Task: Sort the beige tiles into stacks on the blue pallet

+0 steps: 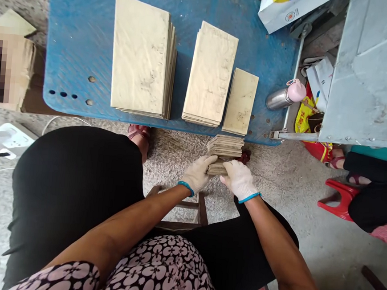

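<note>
My left hand (199,174) and my right hand (239,177), both in white knitted gloves with blue cuffs, grip a small stack of thin pale boards (216,169) from its two sides. Just beyond it, against the table's near edge, another stack of thin boards (226,146) shows its layered edges. What bears that stack from below is hidden. On the blue table (81,42) lie three piles of cream rectangular boards: a large pile (140,56) on the left, a medium pile (211,72) in the middle and a small pile (240,101) on the right. Dark smudges mark their top faces.
A steel bottle with a pink lid (284,95) leans near the table's right end. A white bag (287,9) lies at the back right, by a grey metal panel (373,70). Another person sits at right by a red stool (338,201). A cardboard box (27,69) stands left.
</note>
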Demonstrator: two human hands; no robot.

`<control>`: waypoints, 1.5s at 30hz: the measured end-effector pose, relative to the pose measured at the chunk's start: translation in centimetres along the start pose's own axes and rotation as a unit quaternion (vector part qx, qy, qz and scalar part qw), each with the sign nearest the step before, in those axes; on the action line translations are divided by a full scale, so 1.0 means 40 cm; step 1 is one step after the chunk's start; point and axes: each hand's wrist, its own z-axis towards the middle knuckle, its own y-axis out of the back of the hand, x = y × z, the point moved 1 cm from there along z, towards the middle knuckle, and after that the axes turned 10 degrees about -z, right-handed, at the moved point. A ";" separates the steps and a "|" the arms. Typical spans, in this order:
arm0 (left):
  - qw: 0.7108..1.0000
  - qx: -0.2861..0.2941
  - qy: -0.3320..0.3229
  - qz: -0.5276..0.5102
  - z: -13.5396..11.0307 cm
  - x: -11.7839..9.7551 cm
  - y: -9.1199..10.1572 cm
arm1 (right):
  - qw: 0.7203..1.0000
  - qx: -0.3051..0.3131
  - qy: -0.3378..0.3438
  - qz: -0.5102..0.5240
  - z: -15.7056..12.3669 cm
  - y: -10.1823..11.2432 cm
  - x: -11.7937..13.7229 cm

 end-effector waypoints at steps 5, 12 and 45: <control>0.994 -0.007 0.108 0.027 0.014 -0.003 -0.012 | 0.999 0.026 -0.033 0.007 0.031 -0.043 -0.016; 0.951 -0.024 0.267 -0.154 0.027 0.098 -0.041 | 0.996 0.015 -0.054 0.076 0.052 -0.077 -0.050; 0.968 0.015 0.184 -0.171 0.049 -0.040 -0.017 | 0.994 -0.044 -0.069 0.076 0.043 -0.060 -0.036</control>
